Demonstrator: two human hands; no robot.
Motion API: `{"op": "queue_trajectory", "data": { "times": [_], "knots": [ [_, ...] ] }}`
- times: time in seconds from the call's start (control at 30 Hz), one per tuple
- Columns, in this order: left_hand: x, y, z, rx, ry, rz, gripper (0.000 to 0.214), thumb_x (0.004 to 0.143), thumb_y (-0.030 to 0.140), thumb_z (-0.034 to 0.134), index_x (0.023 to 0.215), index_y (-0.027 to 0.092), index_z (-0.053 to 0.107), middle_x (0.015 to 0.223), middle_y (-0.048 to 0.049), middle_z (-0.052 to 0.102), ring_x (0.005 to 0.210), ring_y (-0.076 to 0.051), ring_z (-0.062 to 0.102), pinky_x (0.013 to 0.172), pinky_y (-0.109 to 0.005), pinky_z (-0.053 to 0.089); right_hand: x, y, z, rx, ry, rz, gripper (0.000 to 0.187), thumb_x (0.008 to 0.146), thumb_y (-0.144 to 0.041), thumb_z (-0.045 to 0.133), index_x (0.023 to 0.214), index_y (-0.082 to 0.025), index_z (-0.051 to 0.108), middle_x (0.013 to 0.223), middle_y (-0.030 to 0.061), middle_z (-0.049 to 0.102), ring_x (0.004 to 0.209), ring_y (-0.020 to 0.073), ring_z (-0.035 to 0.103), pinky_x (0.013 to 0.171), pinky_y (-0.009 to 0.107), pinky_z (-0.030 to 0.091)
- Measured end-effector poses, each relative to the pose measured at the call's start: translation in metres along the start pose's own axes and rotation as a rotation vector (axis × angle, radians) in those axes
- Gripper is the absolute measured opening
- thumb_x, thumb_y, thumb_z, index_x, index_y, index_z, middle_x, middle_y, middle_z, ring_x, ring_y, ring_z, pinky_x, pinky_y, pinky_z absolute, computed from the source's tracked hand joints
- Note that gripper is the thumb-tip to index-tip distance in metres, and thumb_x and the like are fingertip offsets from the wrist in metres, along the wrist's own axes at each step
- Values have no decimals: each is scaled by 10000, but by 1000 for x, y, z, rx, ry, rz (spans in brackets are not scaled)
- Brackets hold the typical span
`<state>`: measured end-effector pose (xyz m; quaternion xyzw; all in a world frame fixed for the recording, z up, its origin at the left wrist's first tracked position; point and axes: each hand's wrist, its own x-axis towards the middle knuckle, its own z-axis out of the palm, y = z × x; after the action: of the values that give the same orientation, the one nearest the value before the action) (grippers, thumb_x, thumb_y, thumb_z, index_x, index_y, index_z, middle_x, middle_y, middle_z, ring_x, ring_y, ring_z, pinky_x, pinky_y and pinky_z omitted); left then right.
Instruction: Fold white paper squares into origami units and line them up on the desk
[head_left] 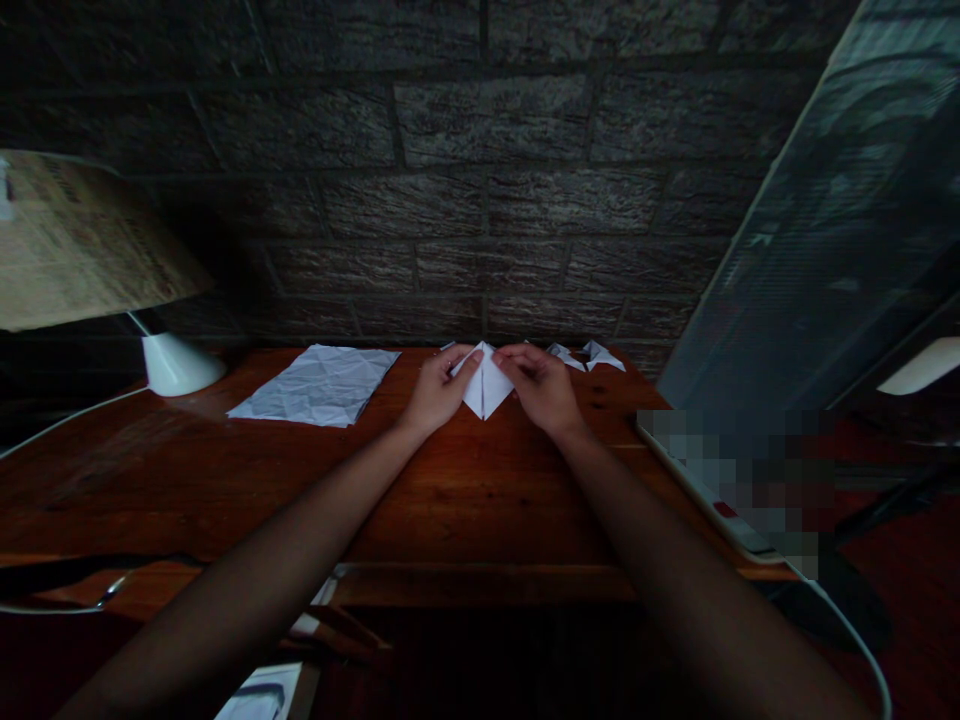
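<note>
Between my two hands is a piece of folded white paper [484, 388], shaped like a diamond with a slit down its middle. My left hand [442, 388] pinches its left side, thumb on the front face. On the opposite side my right hand [541, 380] grips the upper right edge with thumb and fingers. The lower tip of the paper points toward me. Just behind my right hand lie small folded paper pieces [602, 356], partly hidden. A stack of creased white sheets [319, 385] rests to the left of my left hand.
The wooden table [480, 510] stands against a dark brick wall [487, 200]. A lamp with a white base [178, 362] is at the left, its cord running off the edge. At the right edge lies a partly blurred flat device [720, 500] with a cable.
</note>
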<state>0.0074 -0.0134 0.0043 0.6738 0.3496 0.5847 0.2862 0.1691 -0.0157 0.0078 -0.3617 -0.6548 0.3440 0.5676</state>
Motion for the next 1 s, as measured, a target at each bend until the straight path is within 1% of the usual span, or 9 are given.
{"op": "queue_trajectory", "data": {
  "times": [0.13, 0.27, 0.33, 0.43, 0.53, 0.63, 0.8, 0.9, 1.0],
  "knots": [
    [0, -3, 1, -44, -36, -19, 345, 831, 490, 645, 905, 159, 704, 804, -18, 683, 731, -144, 566, 680, -246, 433, 1, 3, 0, 5, 26, -62, 234, 834, -432, 663, 873, -202, 678, 780, 21, 686, 729, 150, 610, 656, 274, 478],
    [0, -3, -1, -27, -76, -35, 355, 828, 493, 655, 943, 160, 696, 827, -17, 683, 742, -145, 569, 684, -246, 435, 3, 2, -1, 42, 14, -40, 239, 796, -433, 710, 855, -202, 690, 809, 17, 691, 736, 142, 598, 696, 282, 467],
    [0, -3, -4, -25, -150, -65, 366, 836, 500, 643, 957, 158, 692, 816, -14, 673, 725, -142, 568, 663, -244, 431, 4, 0, -4, 95, -13, 41, 283, 780, -476, 716, 825, -197, 698, 791, 11, 686, 709, 132, 584, 677, 275, 457],
    [1, -1, -9, -65, -321, -129, 364, 826, 491, 662, 958, 153, 688, 824, -13, 666, 723, -141, 583, 656, -243, 438, 5, -5, -13, 206, -107, 233, 372, 763, -551, 710, 739, -180, 697, 701, 4, 663, 626, 111, 550, 628, 262, 444],
    [1, 0, -13, -128, -418, -156, 372, 799, 456, 710, 1012, 153, 680, 910, -29, 678, 786, -145, 612, 702, -246, 460, 5, -6, -21, 326, -240, 362, 350, 668, -493, 818, 738, -169, 707, 706, 2, 674, 626, 98, 566, 623, 244, 452],
    [1, -1, -15, -181, -445, -182, 401, 779, 430, 739, 1068, 163, 661, 964, -35, 682, 816, -147, 624, 712, -245, 467, 4, -5, -25, 398, -299, 407, 342, 629, -443, 861, 782, -168, 728, 729, 1, 688, 655, 93, 590, 640, 231, 467],
    [2, -1, -18, -216, -448, -234, 414, 755, 404, 761, 1082, 179, 641, 983, -31, 688, 808, -141, 636, 712, -247, 481, 3, -3, -26, 411, -358, 411, 310, 661, -417, 853, 832, -182, 746, 748, -2, 693, 672, 86, 595, 660, 231, 483],
    [3, -2, -19, -213, -444, -225, 419, 757, 399, 757, 1098, 187, 636, 1007, -37, 693, 777, -131, 635, 687, -247, 487, 2, -4, -26, 418, -364, 414, 294, 667, -409, 851, 840, -193, 752, 768, -4, 699, 680, 83, 598, 683, 237, 497],
    [3, -2, -20, -170, -454, -187, 421, 774, 396, 743, 1121, 189, 626, 1030, -48, 695, 770, -131, 633, 668, -247, 489, 2, -4, -26, 405, -363, 409, 292, 667, -402, 850, 854, -196, 761, 781, 3, 708, 676, 85, 597, 666, 235, 497]
  ]
}}
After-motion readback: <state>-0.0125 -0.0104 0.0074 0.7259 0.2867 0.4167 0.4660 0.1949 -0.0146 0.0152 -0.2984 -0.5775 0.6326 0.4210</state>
